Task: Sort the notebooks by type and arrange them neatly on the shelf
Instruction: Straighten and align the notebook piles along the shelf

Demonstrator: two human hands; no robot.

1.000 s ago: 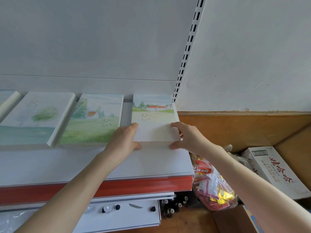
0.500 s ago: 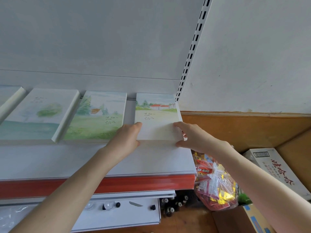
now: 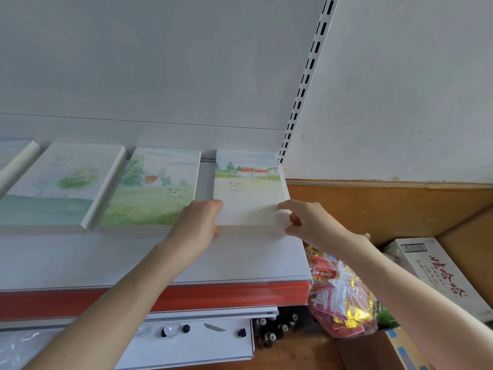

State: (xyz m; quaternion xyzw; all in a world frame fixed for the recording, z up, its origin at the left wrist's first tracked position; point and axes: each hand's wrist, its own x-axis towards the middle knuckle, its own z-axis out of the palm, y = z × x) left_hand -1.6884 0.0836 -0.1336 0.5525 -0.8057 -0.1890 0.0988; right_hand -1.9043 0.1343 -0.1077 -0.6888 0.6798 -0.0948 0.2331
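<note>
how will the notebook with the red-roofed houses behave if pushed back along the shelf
The red-roof notebook lies flat and looks stiff, so it likely slides as one block, no bending or tipping. The shelf looks smooth, so it may twist; the left hand and right hand holding its near corners should keep it square.

Arms outstretched; left hand (image 3: 196, 222), right hand (image 3: 313, 222) with curled fingers (image 3: 290, 206).

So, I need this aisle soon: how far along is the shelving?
Done: pale tree-cover notebook and green meadow-cover notebook lie on the white metal shelf. In hand: left hand and right hand grip the red-roofed-house notebook at the shelf's right end. Left: apparently just squaring it.
</note>
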